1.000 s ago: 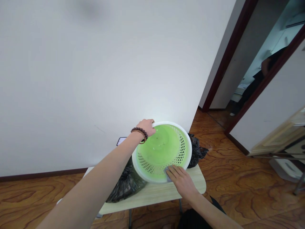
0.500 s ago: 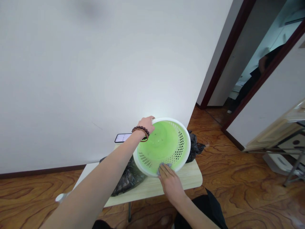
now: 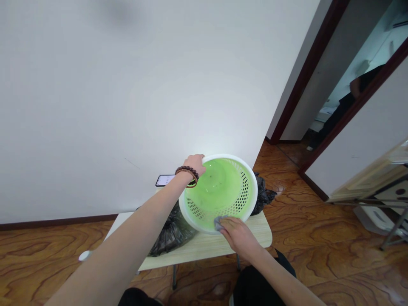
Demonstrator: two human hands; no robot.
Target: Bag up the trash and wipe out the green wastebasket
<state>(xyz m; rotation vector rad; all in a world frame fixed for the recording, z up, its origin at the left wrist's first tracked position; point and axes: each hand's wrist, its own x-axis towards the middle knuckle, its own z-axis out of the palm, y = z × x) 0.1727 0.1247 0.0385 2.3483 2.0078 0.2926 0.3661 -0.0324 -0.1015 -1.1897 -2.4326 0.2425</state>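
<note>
White wall (image 3: pixel 159 93) is backing the worktop (image 3: pixel 260 231) | left hand (image 3: pixel 195 163) is clasping the basket (image 3: pixel 218 185) by its rim, right hand (image 3: pixel 237 235) is holding a grey cloth (image 3: pixel 219 223) | basket is extending just right of my left hand | I'm judging it light, stiff, slick; rim offering best hold

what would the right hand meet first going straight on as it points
Probably the green inside of the basket, with the grey cloth in the right hand leading; depth is hard to judge.

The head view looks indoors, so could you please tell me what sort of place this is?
Probably a room in a home or small office: wood-patterned floor, dark red door frame, light table by a white wall.
</note>
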